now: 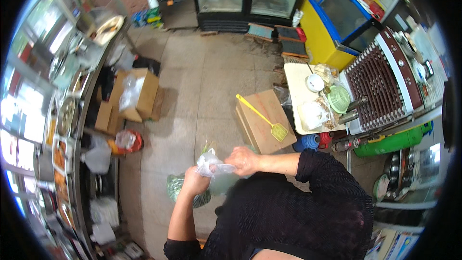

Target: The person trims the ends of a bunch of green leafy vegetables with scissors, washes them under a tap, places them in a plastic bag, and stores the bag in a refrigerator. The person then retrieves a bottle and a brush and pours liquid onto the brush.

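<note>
My left hand point(197, 181) grips the bunched top of a thin white plastic bag point(209, 161) in front of my body. My right hand point(243, 160) is curled closed on the other side of the same bag, and a clear film part stretches between the two hands. Below my left hand, a clear plastic bag of leafy greens point(176, 187) rests low near the floor, partly hidden by my forearm. A pale green, see-through shape point(224, 183) shows under the hands; I cannot tell what it is. Some yellowish-green stalks point(206, 147) stick out just beyond the white bag.
A cardboard box point(265, 122) bearing a yellow fly swatter point(278, 130) stands just ahead on the right. Beyond it is a small table point(294, 79) with a green basket point(338, 99). At left are a counter with food trays point(62, 153) and an open carton point(148, 94). Glass-door fridges point(227, 25) stand ahead.
</note>
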`<act>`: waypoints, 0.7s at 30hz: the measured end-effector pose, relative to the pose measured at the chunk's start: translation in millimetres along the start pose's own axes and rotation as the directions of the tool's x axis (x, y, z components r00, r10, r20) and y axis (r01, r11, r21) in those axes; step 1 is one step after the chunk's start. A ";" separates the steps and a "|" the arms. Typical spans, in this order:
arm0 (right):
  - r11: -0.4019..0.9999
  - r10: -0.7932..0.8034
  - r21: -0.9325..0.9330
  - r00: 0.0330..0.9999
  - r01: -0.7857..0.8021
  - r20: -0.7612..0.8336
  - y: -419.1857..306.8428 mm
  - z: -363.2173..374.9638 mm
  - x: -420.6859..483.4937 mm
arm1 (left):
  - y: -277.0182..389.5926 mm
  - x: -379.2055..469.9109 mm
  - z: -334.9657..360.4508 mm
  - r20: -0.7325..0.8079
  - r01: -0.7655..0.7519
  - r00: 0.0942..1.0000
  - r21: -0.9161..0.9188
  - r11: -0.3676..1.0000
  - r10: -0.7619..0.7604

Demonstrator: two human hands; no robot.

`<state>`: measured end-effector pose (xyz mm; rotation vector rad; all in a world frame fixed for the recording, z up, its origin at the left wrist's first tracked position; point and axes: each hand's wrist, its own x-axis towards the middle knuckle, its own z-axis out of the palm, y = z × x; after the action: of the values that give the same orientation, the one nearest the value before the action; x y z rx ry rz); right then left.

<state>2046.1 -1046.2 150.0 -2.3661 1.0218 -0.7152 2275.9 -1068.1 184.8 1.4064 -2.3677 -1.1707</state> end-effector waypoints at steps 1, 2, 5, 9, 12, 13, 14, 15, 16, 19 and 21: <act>0.997 0.059 0.039 0.998 -0.060 0.027 10.2 -3.9 12.8 | -7.0 21.0 -10.6 -0.032 -0.017 0.999 -0.034 0.999 0.016; 0.991 0.105 0.082 0.994 -0.107 0.035 22.7 -8.7 25.0 | -13.6 42.8 -20.1 -0.048 -0.026 0.999 -0.025 0.999 0.025; 0.893 0.320 0.298 0.941 -0.338 0.107 70.0 -21.2 61.5 | -29.5 111.0 -45.2 -0.092 -0.022 0.996 -0.019 1.000 0.020; 0.771 0.458 0.445 0.882 -0.455 0.110 159.3 -53.8 115.9 | -41.2 214.3 -100.4 -0.116 0.134 0.986 0.106 0.985 -0.121; 0.675 0.597 0.419 0.783 -0.607 0.174 213.9 -97.2 140.7 | -43.3 285.4 -141.3 -0.107 0.191 0.976 0.001 0.982 -0.190; 0.696 0.595 0.470 0.803 -0.543 0.046 227.5 -117.7 144.7 | -42.8 310.5 -154.0 -0.123 0.145 0.980 -0.117 0.982 -0.159; 0.660 0.652 0.436 0.755 -0.611 0.070 243.3 -139.8 152.9 | -41.5 335.2 -164.9 -0.148 0.103 0.979 -0.225 0.969 -0.138; 0.640 0.682 0.428 0.728 -0.639 0.066 256.6 -159.8 160.0 | -41.5 356.9 -174.8 -0.153 0.099 0.976 -0.325 0.940 -0.155; 0.583 0.744 0.473 0.668 -0.660 0.014 268.4 -177.4 166.5 | -43.0 384.2 -183.6 -0.112 0.083 0.979 -0.542 0.836 -0.169; 0.484 0.849 0.619 0.502 -0.618 -0.162 314.5 -221.0 188.3 | -60.0 457.4 -202.8 -0.024 0.012 0.999 -0.713 0.701 -0.041; 0.444 0.888 0.692 0.383 -0.569 -0.255 352.6 -235.0 208.6 | -87.1 512.6 -207.2 0.139 0.107 0.987 -0.217 0.970 -0.078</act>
<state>1840.1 -1470.3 177.0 -0.9306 1.7526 -1.1641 2153.7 -1612.5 139.8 1.4179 -2.1846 -1.5429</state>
